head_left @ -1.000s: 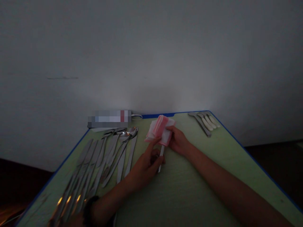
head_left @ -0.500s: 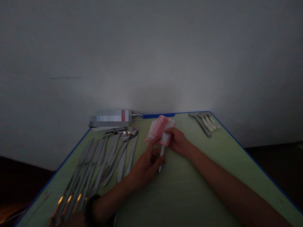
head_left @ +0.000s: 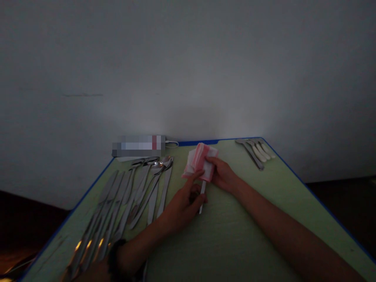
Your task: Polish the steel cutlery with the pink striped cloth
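Above the middle of the table, my left hand (head_left: 189, 201) grips a thin, light-coloured handle (head_left: 202, 192), its index finger resting against a cloth. The handle's upper end runs behind that folded pink-and-white cloth (head_left: 201, 158), so I cannot tell what kind of utensil it belongs to. My right hand (head_left: 221, 172) pinches the cloth from the right side, thumb on the front of it. Left of my left hand lie several spoons (head_left: 157, 166) and several table knives (head_left: 108, 196), all metal.
Several utensils with pale handles (head_left: 258, 150) and a grey metal one (head_left: 254, 156) lie at the far right corner. A blurred-out box (head_left: 138, 147) with a white cord stands at the back left. The green table (head_left: 235, 243) has a blue edge and meets a wall (head_left: 188, 70).
Both hands keep their hold on the handle and cloth, with the cloth's folds shifting only slightly. The whole view has drifted a little, so things on the table sit slightly further right.
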`<state>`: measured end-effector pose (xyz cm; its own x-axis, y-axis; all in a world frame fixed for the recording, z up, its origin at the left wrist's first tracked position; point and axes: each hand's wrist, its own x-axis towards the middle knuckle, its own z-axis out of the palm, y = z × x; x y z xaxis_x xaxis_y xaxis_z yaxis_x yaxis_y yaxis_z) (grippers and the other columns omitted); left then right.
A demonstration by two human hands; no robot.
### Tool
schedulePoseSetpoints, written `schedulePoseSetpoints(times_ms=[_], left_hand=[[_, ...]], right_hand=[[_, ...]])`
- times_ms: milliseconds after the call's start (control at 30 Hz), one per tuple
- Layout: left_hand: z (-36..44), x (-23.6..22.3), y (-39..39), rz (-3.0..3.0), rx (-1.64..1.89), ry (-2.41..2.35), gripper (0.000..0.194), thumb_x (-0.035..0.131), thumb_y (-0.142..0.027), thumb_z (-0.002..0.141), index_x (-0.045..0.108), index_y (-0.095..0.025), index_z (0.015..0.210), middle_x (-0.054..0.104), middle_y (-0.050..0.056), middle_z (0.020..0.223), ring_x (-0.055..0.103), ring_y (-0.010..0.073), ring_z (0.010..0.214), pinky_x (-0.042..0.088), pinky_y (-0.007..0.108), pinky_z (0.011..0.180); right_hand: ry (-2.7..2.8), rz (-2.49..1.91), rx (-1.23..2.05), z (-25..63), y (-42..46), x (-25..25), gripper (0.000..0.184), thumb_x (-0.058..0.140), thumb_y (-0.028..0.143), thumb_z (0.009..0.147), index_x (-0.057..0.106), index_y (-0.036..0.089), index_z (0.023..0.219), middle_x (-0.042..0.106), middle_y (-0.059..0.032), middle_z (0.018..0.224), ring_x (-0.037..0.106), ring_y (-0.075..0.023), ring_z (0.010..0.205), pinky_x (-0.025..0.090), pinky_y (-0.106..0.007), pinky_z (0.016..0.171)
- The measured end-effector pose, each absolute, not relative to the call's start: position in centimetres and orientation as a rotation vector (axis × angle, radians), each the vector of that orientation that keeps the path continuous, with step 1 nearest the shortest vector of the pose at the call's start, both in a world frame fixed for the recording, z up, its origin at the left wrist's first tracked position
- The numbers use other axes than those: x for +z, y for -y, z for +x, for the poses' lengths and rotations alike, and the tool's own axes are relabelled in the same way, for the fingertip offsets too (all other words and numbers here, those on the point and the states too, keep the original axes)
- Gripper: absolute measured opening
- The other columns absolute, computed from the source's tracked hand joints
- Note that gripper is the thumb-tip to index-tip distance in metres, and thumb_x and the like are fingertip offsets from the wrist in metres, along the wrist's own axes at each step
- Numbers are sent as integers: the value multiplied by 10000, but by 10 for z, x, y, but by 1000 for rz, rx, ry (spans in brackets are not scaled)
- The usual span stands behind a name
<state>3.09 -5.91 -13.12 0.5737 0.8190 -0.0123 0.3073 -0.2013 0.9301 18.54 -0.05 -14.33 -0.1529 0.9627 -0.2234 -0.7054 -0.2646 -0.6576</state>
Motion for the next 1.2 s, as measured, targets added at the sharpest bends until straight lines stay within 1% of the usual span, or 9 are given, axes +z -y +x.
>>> schedulePoseSetpoints(times_ms=[233,400,633,867,1033,1200], left_hand=[[31,-132,58,1777,609,-930,542,444,-185,853,238,-172,1355,540,-34,707,486,92,563,394,237,583],[31,-132,59,1781,606,-921,540,447,-174,847,250,-175,1351,564,-25,733,505,95,583,402,243,599],[30,-133,58,1786,610,-924,528,449,-189,852,264,-175,1346,564,-25,720,510,99,589,397,238,587],[31,-132,58,1788,604,-908,532,453,-166,842,270,-171,1341,569,-22,732,503,96,598,396,238,599],[31,-132,58,1768,591,-909,524,445,-180,846,272,-167,1341,563,-24,724,498,95,580,393,237,586],[30,-132,58,1791,599,-916,530,460,-188,839,276,-163,1336,545,-32,699,485,96,575,382,235,578]], right_hand=[[477,-733,1717,185,1,-145,143,481,136,789,605,119,857,677,-36,694,616,-143,602,516,-282,684],[512,-739,1737,186,0,-144,145,486,133,790,611,118,863,686,-34,730,623,-135,635,511,-269,704],[531,-746,1728,186,1,-144,148,480,139,800,611,114,863,684,-39,706,619,-140,614,511,-285,693],[577,-681,1697,186,2,-147,146,541,225,810,611,124,889,689,-41,754,627,-145,646,510,-294,704],[578,-713,1697,186,0,-148,131,567,228,795,616,127,863,684,-34,720,625,-147,629,510,-299,700],[553,-746,1700,186,2,-146,122,543,214,806,614,125,852,683,-33,709,621,-141,617,510,-287,689]])
